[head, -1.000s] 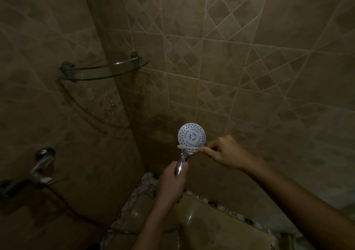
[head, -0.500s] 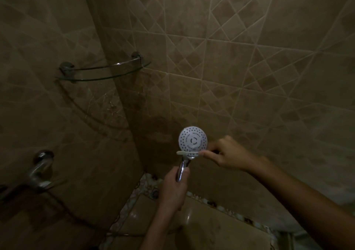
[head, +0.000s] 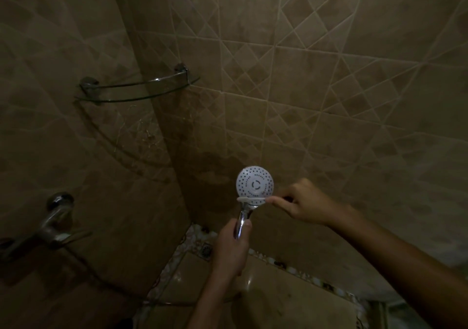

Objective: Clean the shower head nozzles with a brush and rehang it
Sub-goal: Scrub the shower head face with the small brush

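With the left hand gripping the shower head handle, the right hand's fingers, pinching the brush, should scrub firmly across every nozzle row.

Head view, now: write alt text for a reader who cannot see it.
In a dim tiled shower corner, the left hand holds a chrome shower head upright by its handle while the right hand lays a white brush across the face's lower edge. A glass corner shelf hangs upper left.
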The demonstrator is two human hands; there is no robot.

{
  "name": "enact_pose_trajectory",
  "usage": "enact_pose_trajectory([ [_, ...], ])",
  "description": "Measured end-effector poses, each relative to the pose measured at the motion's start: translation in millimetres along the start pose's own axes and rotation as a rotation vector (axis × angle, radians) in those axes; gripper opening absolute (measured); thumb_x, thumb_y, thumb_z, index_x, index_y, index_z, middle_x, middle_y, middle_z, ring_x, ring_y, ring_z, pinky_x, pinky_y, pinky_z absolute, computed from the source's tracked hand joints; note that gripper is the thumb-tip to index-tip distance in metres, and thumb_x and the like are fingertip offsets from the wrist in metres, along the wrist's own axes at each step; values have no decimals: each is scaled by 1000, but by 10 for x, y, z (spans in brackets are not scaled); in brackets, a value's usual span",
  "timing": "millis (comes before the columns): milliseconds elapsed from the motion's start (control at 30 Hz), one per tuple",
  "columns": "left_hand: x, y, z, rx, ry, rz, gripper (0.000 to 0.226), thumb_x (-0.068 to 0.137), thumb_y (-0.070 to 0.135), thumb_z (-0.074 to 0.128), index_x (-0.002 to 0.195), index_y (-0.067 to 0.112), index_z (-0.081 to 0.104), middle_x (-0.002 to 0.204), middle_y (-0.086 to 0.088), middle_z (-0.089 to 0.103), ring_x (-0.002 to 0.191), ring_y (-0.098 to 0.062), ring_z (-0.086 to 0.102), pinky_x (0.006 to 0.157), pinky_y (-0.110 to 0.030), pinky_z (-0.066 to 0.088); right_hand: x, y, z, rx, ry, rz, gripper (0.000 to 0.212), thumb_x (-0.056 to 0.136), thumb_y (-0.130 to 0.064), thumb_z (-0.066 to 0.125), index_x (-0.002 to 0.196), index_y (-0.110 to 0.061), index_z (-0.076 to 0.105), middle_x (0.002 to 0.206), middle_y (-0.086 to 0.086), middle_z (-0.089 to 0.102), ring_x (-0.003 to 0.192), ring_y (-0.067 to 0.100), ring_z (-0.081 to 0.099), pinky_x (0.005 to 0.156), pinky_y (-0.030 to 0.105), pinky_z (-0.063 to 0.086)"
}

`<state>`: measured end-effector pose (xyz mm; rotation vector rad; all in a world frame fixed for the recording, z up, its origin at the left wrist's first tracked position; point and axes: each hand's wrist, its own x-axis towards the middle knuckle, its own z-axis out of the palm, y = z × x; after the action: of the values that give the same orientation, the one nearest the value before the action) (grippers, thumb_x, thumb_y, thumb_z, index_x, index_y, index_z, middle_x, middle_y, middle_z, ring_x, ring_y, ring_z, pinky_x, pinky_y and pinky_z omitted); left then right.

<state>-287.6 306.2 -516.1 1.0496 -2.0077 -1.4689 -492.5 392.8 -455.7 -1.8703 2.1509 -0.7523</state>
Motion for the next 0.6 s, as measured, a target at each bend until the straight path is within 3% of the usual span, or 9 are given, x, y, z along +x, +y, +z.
enact_pose_trajectory([
  [100, 12, 3, 10, 6, 1, -1, 33, 99, 27, 58, 67, 21, 49, 60, 6, 47, 57, -5, 43, 56, -25, 35, 20, 77, -16, -38, 57, 74, 44, 96, -57, 45, 71, -30, 68, 46, -5, 51, 39, 13, 47, 41, 18, 34],
  [200, 33, 23, 11, -8, 12, -14, 36, 99, 26, 58, 65, 23, 46, 59, 6, 45, 57, -6, 42, 55, -25, 35, 76, 148, -7, -160, 273, 126, 44, 100, -46, 52, 81, -16, 79, 50, -2, 60, 38, 13, 46, 40, 16, 31],
  [300, 14, 15, 12, -33, -15, -37, 34, 99, 28, 57, 67, 22, 48, 60, 7, 45, 58, -9, 44, 57, -28, 36, 89, 145, -4, -85, 319, 155, 42, 100, -42, 54, 72, -18, 74, 49, -2, 58, 38, 10, 44, 42, 14, 29],
  [367, 15, -2, 12, -26, -15, -30, 34, 99, 29, 57, 67, 21, 49, 61, 6, 46, 60, -10, 45, 58, -30, 36, 37, 116, 32, 24, 173, 56, 40, 100, -48, 52, 68, -28, 65, 50, -3, 56, 41, 13, 48, 42, 17, 34],
  [467, 20, 8, 25, -30, -11, -24, 34, 99, 30, 57, 67, 21, 49, 62, 5, 47, 60, -9, 45, 58, -29, 36, -21, 129, 111, -18, 46, -46, 45, 100, -49, 51, 65, -24, 63, 49, -4, 53, 45, 20, 52, 42, 22, 37],
  [533, 27, -2, 35, -59, -24, -41, 34, 99, 34, 57, 67, 24, 50, 61, 5, 47, 58, -11, 45, 55, -31, 37, 4, 174, 83, -42, 148, 32, 50, 99, -52, 49, 66, -20, 68, 45, -3, 51, 44, 22, 50, 40, 21, 32],
  [600, 35, -10, 35, -81, -41, -67, 34, 98, 41, 56, 67, 26, 51, 59, 4, 47, 53, -14, 44, 50, -34, 36, 48, 198, 11, -69, 301, 147, 46, 99, -44, 55, 60, -21, 65, 42, -8, 46, 34, 13, 39, 40, 18, 26],
])
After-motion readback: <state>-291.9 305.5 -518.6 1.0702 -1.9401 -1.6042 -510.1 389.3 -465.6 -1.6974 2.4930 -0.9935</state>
